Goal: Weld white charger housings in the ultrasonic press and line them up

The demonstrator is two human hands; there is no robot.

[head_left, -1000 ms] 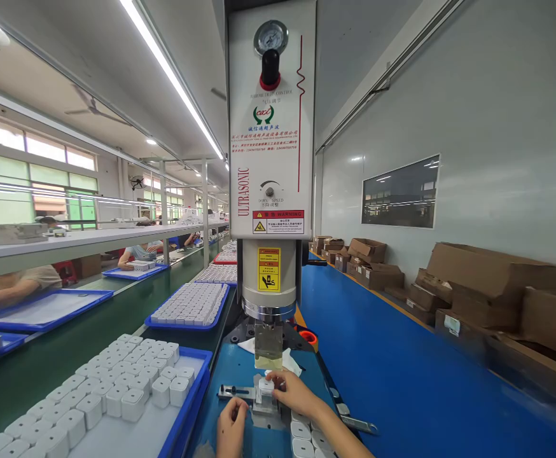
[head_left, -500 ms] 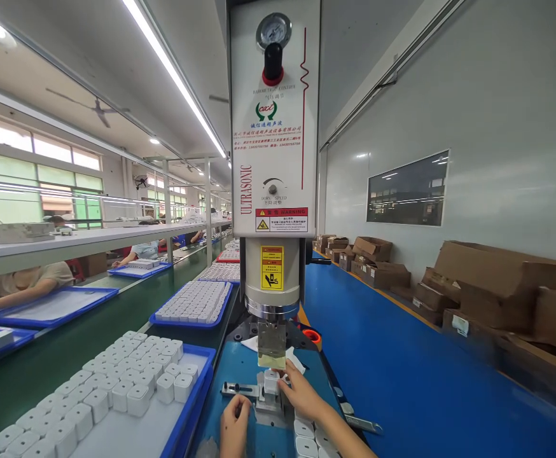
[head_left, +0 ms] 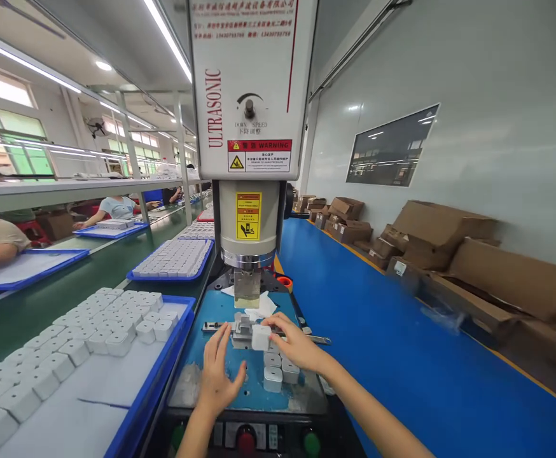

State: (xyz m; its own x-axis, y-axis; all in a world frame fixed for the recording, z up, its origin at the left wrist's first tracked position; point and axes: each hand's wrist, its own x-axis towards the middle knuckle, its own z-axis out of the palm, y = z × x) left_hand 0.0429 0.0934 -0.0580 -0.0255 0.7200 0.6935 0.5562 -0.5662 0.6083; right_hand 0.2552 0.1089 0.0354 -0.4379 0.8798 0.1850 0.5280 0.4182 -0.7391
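Observation:
Between the thumb and fingers of my right hand [head_left: 293,343] is a white cube-shaped plastic housing [head_left: 261,338], held just in front of the metal fixture [head_left: 243,326]. My left hand [head_left: 221,369] hovers over the blue machine plate [head_left: 206,310], fingers stretched and thumb apart, with nothing in it. Above the fixture hangs the metal horn [head_left: 247,289] of the ultrasonic welding machine [head_left: 254,83]. Several more white housings [head_left: 273,378] stand on the plate below my right hand.
At left, a blue tray [head_left: 163,356] carries rows of white housings, and another filled tray [head_left: 201,257] lies beyond. Green and red buttons [head_left: 246,440] sit on the machine's front. A wrench [head_left: 319,340] lies at the plate's right. Cardboard boxes [head_left: 444,222] line the wall. Co-workers sit across the line.
My right hand has lifted the housing out of the fixture and brought it nearer. My left hand has opened from a curled pose. The view has tipped downward.

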